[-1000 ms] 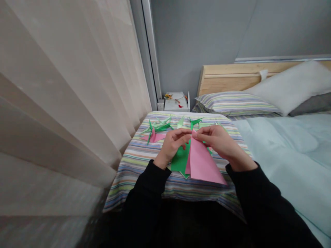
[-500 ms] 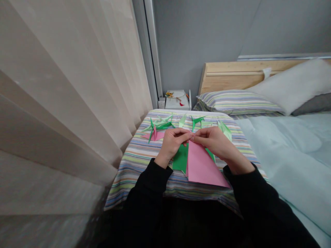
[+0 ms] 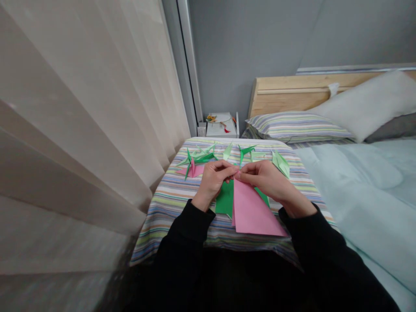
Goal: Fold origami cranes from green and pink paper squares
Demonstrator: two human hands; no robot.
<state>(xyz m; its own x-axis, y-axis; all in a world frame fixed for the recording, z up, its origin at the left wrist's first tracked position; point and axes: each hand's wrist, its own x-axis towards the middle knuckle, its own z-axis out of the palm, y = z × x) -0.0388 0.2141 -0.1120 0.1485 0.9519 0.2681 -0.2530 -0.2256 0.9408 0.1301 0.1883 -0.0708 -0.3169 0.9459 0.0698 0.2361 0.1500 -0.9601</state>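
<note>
Over striped cloth (image 3: 172,212), both hands (image 3: 214,178) (image 3: 268,177), close together, pinch folded pink paper (image 3: 253,210) at its top corner.

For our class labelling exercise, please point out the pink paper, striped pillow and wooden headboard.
Pink paper (image 3: 254,212), head view: middle of its broad face.
Striped pillow (image 3: 300,127), head view: middle of its side.
Wooden headboard (image 3: 287,101), head view: wood below its groove.

Looking dim and evenly lit, casting soft shadow beneath the pink paper (image 3: 255,212) at the near edge of the table (image 3: 175,212). Sinking almost to black in the sleeves (image 3: 328,247). Brightening on pale bedding (image 3: 351,182) off the right edge. Stretching the curtain (image 3: 81,130) off the left edge; softening folded green papers (image 3: 203,159) near the far left corner.
</note>
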